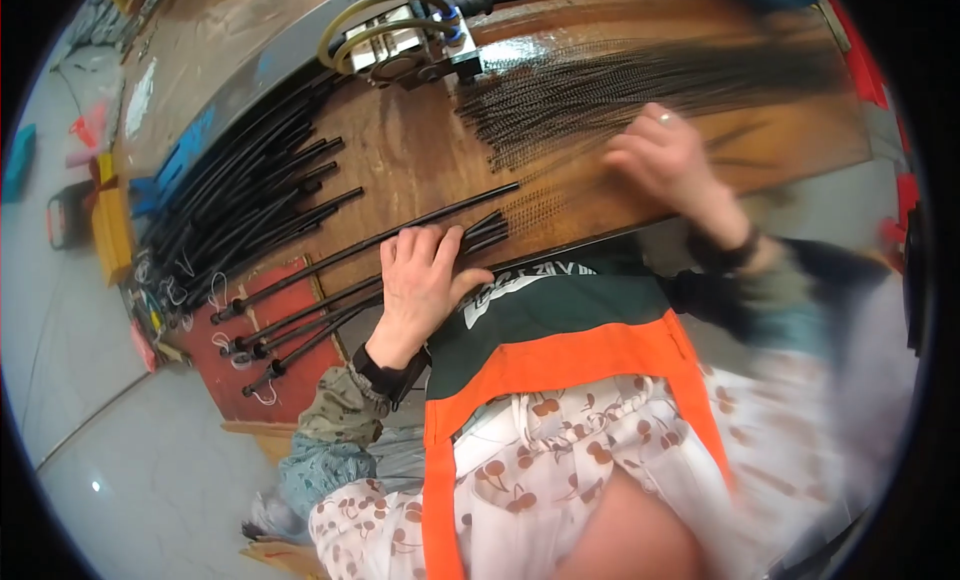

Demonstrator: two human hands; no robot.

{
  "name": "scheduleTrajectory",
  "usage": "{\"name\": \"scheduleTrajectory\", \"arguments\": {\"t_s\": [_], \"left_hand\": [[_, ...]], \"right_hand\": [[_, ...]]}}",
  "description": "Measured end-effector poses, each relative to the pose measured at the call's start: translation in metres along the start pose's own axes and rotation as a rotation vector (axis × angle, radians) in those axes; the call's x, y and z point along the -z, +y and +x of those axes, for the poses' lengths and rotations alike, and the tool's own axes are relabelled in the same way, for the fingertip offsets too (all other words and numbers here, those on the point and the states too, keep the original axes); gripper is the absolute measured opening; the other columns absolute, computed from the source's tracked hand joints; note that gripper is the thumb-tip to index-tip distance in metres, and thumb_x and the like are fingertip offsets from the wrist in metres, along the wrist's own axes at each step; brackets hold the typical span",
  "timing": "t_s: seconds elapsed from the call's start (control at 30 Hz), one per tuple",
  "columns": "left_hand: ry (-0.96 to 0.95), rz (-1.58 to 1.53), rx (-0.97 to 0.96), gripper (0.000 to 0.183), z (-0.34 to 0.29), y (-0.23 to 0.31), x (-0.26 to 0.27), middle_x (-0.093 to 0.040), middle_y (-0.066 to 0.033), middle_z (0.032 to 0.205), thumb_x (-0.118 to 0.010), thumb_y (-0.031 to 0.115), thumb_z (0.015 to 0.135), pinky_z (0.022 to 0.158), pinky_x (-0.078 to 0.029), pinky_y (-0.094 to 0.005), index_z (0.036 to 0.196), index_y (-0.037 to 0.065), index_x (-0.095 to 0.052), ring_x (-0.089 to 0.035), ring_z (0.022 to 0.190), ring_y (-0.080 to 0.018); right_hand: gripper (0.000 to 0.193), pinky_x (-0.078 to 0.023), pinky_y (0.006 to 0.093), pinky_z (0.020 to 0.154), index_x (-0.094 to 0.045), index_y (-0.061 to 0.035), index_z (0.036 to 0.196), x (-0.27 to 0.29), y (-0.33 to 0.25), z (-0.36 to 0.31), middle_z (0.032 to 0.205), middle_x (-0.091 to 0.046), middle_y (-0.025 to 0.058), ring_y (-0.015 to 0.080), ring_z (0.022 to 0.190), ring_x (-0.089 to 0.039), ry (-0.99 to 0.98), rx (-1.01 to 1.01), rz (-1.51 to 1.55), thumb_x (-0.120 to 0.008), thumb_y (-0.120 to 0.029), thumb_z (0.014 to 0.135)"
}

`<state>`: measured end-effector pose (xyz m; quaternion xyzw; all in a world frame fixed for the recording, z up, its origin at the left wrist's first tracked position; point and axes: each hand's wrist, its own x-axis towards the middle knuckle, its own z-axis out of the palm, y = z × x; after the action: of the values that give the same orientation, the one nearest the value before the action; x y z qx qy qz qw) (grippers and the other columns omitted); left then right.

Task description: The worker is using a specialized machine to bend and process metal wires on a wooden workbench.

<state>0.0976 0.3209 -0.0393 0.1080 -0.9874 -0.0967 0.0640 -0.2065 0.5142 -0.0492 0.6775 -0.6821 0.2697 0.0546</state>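
My left hand (418,282) lies over several long, thin black tubes (305,313), fingers curled across them and thumb stretched toward my apron. Their right ends meet short lengths of fine coil spring (535,210). One longer black tube (430,212) runs just past my fingertips. To the right, above the table, my right hand (660,158) is closed with the fingers bent and slightly smeared by motion; whatever it may hold is too blurred to make out. Close beyond it lies a wide bundle of long dark coil springs (570,95).
A pile of black tubes (250,170) covers the table's left part. A metal clamp-like device with hoses (400,50) stands at the far edge. The tubes' left ends, with white loops, hang over a red board (265,290). A yellow box (112,225) stands at far left.
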Motion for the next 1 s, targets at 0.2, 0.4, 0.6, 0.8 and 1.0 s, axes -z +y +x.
{"name": "scheduleTrajectory", "arguments": {"t_s": [0.2, 0.4, 0.6, 0.8, 1.0], "left_hand": [[-0.155, 0.087, 0.262, 0.024, 0.03, -0.02, 0.004, -0.059, -0.0067, 0.095, -0.067, 0.027, 0.085, 0.084, -0.041, -0.0409, 0.102, 0.012, -0.061, -0.056, 0.097, -0.0274], [0.067, -0.184, 0.073, 0.015, 0.039, -0.027, -0.002, -0.056, -0.0106, 0.083, -0.062, 0.018, 0.089, 0.067, -0.05, -0.0437, 0.09, 0.006, -0.052, -0.059, 0.088, -0.0311], [-0.046, -0.136, -0.003, 0.021, 0.079, -0.016, 0.037, -0.058, -0.012, 0.088, -0.056, 0.004, 0.082, 0.063, -0.054, -0.0424, 0.103, 0.008, -0.054, -0.063, 0.083, -0.0322], [0.144, 0.121, -0.3, 0.044, 0.157, 0.006, 0.103, -0.056, -0.0137, 0.092, -0.058, -0.003, 0.081, 0.066, -0.051, -0.0415, 0.125, 0.004, -0.058, -0.059, 0.081, -0.0325], [0.15, 0.311, -0.464, 0.061, 0.22, 0.012, 0.141, -0.053, -0.0109, 0.085, -0.06, -0.008, 0.076, 0.059, -0.048, -0.0379, 0.134, 0.012, -0.058, -0.057, 0.071, -0.0282]], "right_hand": [[0.014, -0.048, 0.0388, 0.069, -0.058, -0.0084, 0.078, -0.024, -0.022, 0.051, 0.081, -0.052, 0.0093, 0.0276, 0.082, -0.055, -0.255, 0.196, 0.026, -0.068, -0.007, 0.07], [0.018, -0.048, 0.0414, 0.072, -0.058, -0.005, 0.086, -0.006, -0.024, 0.051, 0.09, -0.057, 0.0128, 0.032, 0.087, -0.057, -0.155, 0.091, 0.073, -0.067, 0.0, 0.071], [0.028, -0.047, 0.0412, 0.067, -0.062, -0.0011, 0.106, -0.006, -0.003, 0.062, 0.086, -0.06, 0.0137, 0.0329, 0.077, -0.058, -0.011, 0.032, 0.345, -0.061, 0.009, 0.079], [0.037, -0.056, 0.0344, 0.067, -0.063, -0.0032, 0.121, 0.033, 0.064, 0.046, 0.093, -0.07, 0.0109, 0.0253, 0.082, -0.067, 0.363, 0.065, 0.097, -0.071, -0.009, 0.085], [0.042, -0.055, 0.0271, 0.052, -0.06, -0.013, 0.13, 0.074, 0.08, 0.048, 0.08, -0.071, 0.0061, 0.0191, 0.058, -0.066, 0.387, -0.021, -0.203, -0.067, -0.02, 0.09]]}}
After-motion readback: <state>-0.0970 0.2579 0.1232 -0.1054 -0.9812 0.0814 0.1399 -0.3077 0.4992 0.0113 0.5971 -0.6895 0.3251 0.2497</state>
